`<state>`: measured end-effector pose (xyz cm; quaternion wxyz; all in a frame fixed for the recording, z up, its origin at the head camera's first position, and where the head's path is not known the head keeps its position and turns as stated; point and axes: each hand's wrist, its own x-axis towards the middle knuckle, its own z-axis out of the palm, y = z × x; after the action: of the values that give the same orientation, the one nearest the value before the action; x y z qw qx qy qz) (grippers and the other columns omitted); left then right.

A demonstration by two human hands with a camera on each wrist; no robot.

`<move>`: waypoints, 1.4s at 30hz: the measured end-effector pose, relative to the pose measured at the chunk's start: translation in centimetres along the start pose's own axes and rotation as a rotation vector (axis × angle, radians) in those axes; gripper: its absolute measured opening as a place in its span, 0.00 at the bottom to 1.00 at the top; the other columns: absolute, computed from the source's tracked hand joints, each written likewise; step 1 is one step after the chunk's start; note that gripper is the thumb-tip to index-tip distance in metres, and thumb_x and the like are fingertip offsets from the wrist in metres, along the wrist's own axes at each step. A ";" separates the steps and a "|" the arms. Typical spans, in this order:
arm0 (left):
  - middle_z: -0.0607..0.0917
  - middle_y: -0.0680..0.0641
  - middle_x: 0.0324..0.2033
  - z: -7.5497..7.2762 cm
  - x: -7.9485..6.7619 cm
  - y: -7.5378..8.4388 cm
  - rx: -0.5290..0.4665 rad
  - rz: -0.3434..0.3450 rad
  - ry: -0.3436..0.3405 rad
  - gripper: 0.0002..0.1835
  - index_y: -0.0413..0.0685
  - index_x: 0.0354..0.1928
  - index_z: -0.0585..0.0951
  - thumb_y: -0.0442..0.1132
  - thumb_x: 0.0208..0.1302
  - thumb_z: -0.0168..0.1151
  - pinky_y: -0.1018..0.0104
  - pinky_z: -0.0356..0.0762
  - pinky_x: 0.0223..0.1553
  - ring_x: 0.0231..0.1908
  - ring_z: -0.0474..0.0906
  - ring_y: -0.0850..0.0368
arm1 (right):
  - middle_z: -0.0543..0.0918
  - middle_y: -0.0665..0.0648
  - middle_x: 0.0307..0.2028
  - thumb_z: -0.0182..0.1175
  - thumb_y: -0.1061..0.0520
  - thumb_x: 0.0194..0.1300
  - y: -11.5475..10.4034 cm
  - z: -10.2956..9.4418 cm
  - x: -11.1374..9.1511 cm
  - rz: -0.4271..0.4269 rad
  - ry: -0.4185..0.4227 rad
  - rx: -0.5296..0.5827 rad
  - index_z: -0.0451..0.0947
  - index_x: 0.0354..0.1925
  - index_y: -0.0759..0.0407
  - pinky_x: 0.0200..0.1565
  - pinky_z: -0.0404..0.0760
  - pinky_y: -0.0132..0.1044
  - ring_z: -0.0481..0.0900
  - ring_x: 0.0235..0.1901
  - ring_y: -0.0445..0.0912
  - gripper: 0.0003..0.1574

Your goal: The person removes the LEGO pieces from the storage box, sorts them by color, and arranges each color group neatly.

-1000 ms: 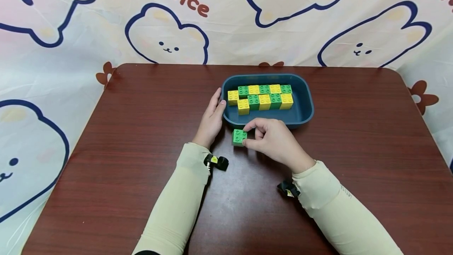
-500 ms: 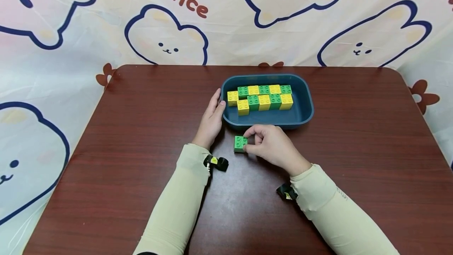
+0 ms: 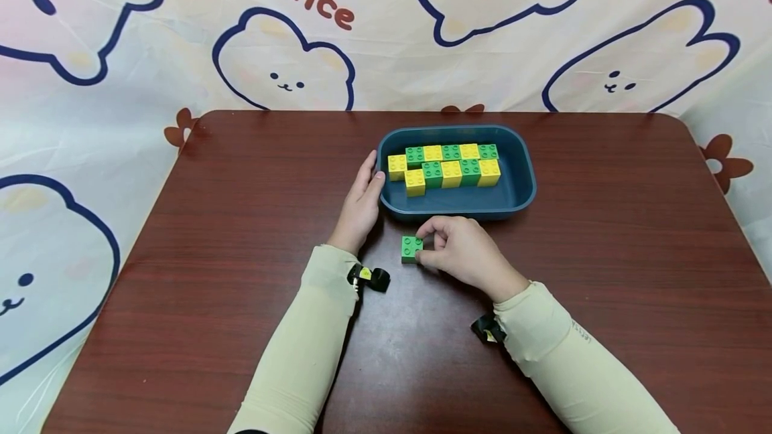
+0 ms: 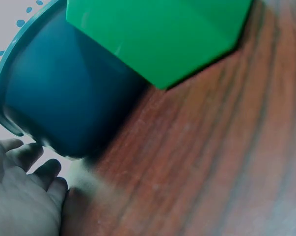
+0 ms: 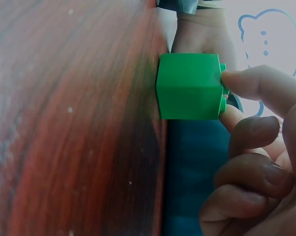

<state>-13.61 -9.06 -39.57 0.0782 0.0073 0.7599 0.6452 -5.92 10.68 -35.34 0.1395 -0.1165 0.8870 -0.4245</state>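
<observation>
In the head view, a green toy building brick (image 3: pixel 412 249) with studs on top is on the table just in front of the blue tray (image 3: pixel 519 196). My right hand (image 3: pixel 467 250) pinches its right side between thumb and index finger; the right wrist view shows these fingertips at the studs, the other fingers curled below. My left hand (image 3: pixel 357 209) rests against the tray's left end, fingers fairly straight, thumb at the rim. Inside the tray stand two rows of alternating yellow bricks (image 3: pixel 451 175) and green bricks (image 3: pixel 431 174). The green brick looms large at the top of the left wrist view.
The dark brown wooden table (image 3: pixel 241 233) spreads around the tray on all sides. Behind it hangs a pale curtain (image 3: pixel 386 72) with cartoon animals. A small black camera (image 3: pixel 369 277) sits at the left wrist, another black camera (image 3: pixel 487 328) at the right.
The right hand has drawn the green brick a little toward the person, away from the tray's front wall, and slightly right. The left hand and the bricks in the tray have stayed put.
</observation>
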 end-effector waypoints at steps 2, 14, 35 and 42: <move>0.56 0.63 0.76 0.0 0.0 0.0 -0.001 0.006 -0.001 0.31 0.64 0.80 0.54 0.54 0.80 0.43 0.53 0.47 0.75 0.75 0.47 0.65 | 0.73 0.49 0.16 0.73 0.56 0.56 0.0 0.0 0.0 0.001 -0.002 -0.002 0.84 0.41 0.54 0.23 0.69 0.36 0.70 0.17 0.42 0.13; 0.57 0.63 0.76 0.1 0.0 0.0 0.002 -0.001 0.002 0.31 0.65 0.80 0.54 0.55 0.80 0.44 0.53 0.47 0.75 0.75 0.48 0.64 | 0.74 0.50 0.16 0.72 0.55 0.57 -0.1 0.1 -0.1 0.024 -0.008 0.023 0.84 0.42 0.54 0.23 0.70 0.36 0.70 0.17 0.42 0.14; 0.56 0.62 0.76 0.1 0.0 0.1 0.006 -0.004 0.008 0.30 0.65 0.80 0.54 0.54 0.80 0.44 0.51 0.46 0.75 0.75 0.47 0.63 | 0.73 0.49 0.16 0.73 0.55 0.57 0.1 0.2 -0.2 0.024 0.002 0.038 0.84 0.43 0.54 0.23 0.69 0.35 0.70 0.17 0.42 0.14; 0.57 0.62 0.76 0.0 0.0 0.0 0.012 0.002 0.007 0.30 0.63 0.80 0.55 0.53 0.80 0.44 0.52 0.46 0.75 0.75 0.48 0.63 | 0.73 0.49 0.17 0.74 0.55 0.56 0.0 0.2 -0.3 0.013 0.004 0.038 0.85 0.43 0.54 0.23 0.69 0.35 0.70 0.17 0.42 0.15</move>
<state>-13.61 -9.01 -39.54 0.0748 0.0062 0.7641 0.6408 -5.56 10.64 -35.38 0.1425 -0.1072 0.8797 -0.4407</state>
